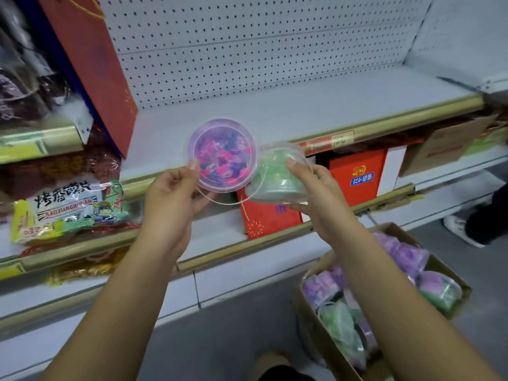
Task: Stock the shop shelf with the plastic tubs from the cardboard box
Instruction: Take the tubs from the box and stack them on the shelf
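Head view
Left hand: your left hand (170,193) holds the purple tub (222,155) by its rim, lid facing you.
Right hand: your right hand (316,188) grips the green tub (277,174), tipped on its side, touching the purple one at its 4 o'clock.
Feel: both tubs look light, stiff and slippery. Hold the sides, not the thin loop handle.
Shelf: the shelf (275,116) sits at 12 o'clock from the tubs.
Box: the cardboard box (450,276) is at 5 o'clock, with more tubs.
Hard to see: your right arm covers part of the box. The price tag is blurry.
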`<action>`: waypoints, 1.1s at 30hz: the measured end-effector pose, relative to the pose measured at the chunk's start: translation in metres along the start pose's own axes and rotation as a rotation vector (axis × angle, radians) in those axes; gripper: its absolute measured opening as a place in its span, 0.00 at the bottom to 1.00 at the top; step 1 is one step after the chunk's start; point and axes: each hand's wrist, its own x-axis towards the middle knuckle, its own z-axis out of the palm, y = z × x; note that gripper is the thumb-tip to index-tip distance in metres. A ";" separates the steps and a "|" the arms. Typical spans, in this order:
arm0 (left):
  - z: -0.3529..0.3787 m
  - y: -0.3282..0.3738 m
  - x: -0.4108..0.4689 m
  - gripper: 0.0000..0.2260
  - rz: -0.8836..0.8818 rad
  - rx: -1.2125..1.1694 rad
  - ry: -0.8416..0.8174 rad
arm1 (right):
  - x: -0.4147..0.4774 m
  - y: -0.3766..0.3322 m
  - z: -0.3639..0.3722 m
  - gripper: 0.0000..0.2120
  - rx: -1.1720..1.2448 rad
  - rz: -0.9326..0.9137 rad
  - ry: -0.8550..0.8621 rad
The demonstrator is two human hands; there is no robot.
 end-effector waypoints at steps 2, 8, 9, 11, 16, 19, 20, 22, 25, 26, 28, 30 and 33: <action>-0.003 0.008 0.017 0.09 0.010 0.032 0.039 | 0.014 -0.011 0.008 0.27 -0.022 -0.018 -0.013; -0.008 0.023 0.084 0.13 0.028 0.138 0.140 | 0.084 -0.041 0.035 0.27 -0.217 -0.102 0.017; -0.007 0.024 0.099 0.16 0.032 0.162 0.158 | 0.100 -0.045 0.039 0.27 -0.258 -0.115 0.022; -0.003 0.023 0.131 0.18 0.034 0.208 0.197 | 0.134 -0.052 0.046 0.29 -0.347 -0.123 0.018; 0.009 0.018 0.204 0.16 -0.010 0.343 0.234 | 0.214 -0.066 0.066 0.29 -0.550 -0.103 -0.051; 0.012 0.014 0.233 0.16 -0.030 0.391 0.277 | 0.253 -0.075 0.078 0.31 -0.672 -0.070 -0.095; 0.013 0.013 0.243 0.15 -0.031 0.407 0.291 | 0.266 -0.078 0.083 0.32 -0.722 -0.051 -0.105; 0.011 0.011 0.250 0.14 -0.028 0.441 0.299 | 0.279 -0.086 0.089 0.34 -0.797 -0.009 -0.112; 0.010 0.009 0.263 0.15 -0.037 0.459 0.308 | 0.298 -0.097 0.102 0.43 -0.864 0.021 -0.095; 0.009 0.007 0.267 0.16 -0.042 0.458 0.313 | 0.302 -0.100 0.107 0.46 -0.893 0.022 -0.093; 0.006 0.006 0.275 0.16 -0.054 0.447 0.322 | 0.311 -0.105 0.115 0.49 -0.963 0.009 -0.101; 0.002 0.005 0.285 0.16 -0.061 0.452 0.327 | 0.318 -0.111 0.123 0.49 -1.030 -0.015 -0.098; -0.006 0.005 0.300 0.17 -0.075 0.450 0.321 | 0.331 -0.114 0.137 0.48 -1.089 -0.015 -0.105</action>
